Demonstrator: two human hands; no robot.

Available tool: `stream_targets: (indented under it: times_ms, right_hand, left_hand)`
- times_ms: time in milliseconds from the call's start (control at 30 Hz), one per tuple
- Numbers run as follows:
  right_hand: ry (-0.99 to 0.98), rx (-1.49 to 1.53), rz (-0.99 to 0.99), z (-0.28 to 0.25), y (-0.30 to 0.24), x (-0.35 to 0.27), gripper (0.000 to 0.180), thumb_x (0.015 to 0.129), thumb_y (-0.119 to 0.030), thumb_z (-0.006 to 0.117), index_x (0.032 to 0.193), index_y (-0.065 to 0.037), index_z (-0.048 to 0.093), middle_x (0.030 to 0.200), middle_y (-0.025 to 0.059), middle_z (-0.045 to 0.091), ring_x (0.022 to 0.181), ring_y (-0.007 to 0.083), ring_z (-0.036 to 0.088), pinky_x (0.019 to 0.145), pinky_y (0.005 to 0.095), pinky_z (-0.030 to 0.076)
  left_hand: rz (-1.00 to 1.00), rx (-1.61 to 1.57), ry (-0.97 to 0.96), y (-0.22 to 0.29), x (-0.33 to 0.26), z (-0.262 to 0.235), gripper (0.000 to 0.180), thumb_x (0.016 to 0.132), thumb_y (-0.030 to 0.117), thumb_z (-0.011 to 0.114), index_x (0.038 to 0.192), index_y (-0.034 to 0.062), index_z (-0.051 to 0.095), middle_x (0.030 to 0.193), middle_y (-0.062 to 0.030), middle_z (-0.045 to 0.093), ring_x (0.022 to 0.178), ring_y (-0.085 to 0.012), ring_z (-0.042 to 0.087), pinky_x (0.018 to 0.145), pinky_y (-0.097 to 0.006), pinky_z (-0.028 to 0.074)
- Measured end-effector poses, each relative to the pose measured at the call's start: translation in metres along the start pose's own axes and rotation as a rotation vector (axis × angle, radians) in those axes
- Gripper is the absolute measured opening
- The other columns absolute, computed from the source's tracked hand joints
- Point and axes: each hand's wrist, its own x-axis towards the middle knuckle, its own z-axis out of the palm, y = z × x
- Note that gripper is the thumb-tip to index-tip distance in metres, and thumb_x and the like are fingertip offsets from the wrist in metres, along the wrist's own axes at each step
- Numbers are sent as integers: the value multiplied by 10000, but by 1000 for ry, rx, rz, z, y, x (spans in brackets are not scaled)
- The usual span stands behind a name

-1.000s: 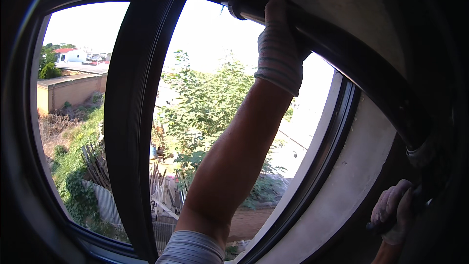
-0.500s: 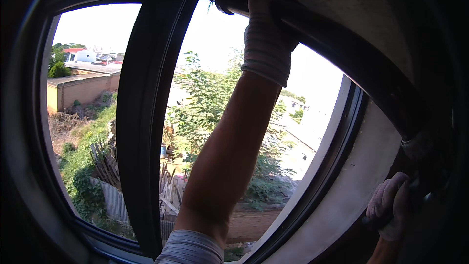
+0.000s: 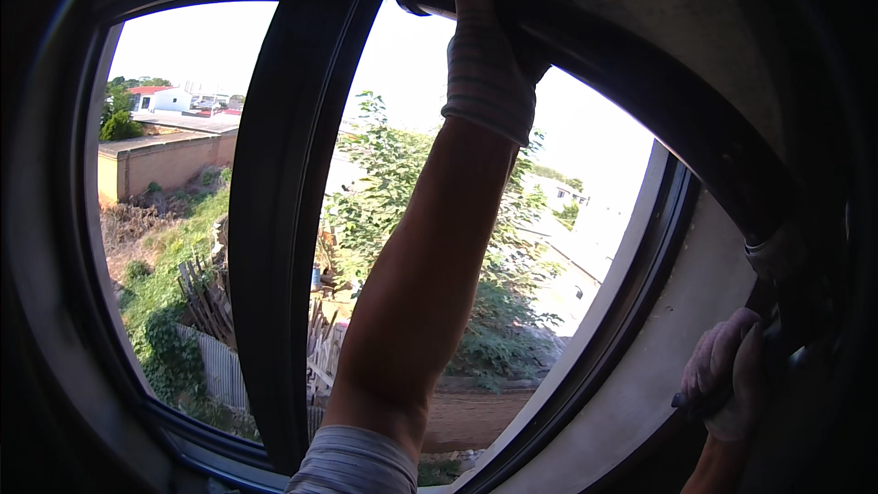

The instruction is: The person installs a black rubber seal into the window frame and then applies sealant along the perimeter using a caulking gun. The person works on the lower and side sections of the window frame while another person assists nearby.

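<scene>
A thick dark pipe [image 3: 640,82] runs across the top of the window and bends down at the right in this fisheye view. My left hand [image 3: 489,64], in a striped knit glove, reaches up and is closed round the pipe near its left end, thumb on the near side. At the pipe's lower right end is a pale band [image 3: 776,254]. Just below that, my gloved right hand [image 3: 722,370] is wrapped round a dark handle [image 3: 679,400] whose tip pokes out beside the fist. What the handle belongs to is lost in shadow.
Behind my left arm stands a window with a dark frame and a thick upright mullion [image 3: 274,220]. A pale plastered wall [image 3: 631,375] flanks it at right. Outside are a leafy tree [image 3: 393,183], a brick wall [image 3: 169,160] and a corrugated fence [image 3: 215,370].
The view has shifted slightly. My right hand sits a little higher, and the handle's tip shows more clearly beside it. My left hand keeps its hold on the pipe.
</scene>
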Motion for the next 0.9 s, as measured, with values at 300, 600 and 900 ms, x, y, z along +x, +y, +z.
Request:
stream_targets:
  times_ms: [300,600,900]
  right_hand:
    - [218,-131,-77,22,7,9,427,1065,-456,512,948,-49,566,645,40,570,526,139,565,542,271,536]
    - [15,369,49,-18,25,-9,716,1041,-641,355,1366,-20,505,733,54,616,431,109,504,384,225,430]
    - [30,960,48,-50,38,-33,771,1042,-673,262,1456,-50,450,1105,183,647,598,158,575,457,271,481]
  left_hand:
    - [15,20,92,4,3,-1,837,889,560,719,1484,46,429,1390,-144,568,1245,-301,589,1013,-418,550]
    - [109,175,116,8,-7,10,743,888,553,708,1402,56,509,1314,-114,603,1189,-256,593,978,-387,526]
    - [59,128,140,9,-9,9,537,920,498,712,1316,162,575,1227,-42,644,1121,-240,650,899,-417,609]
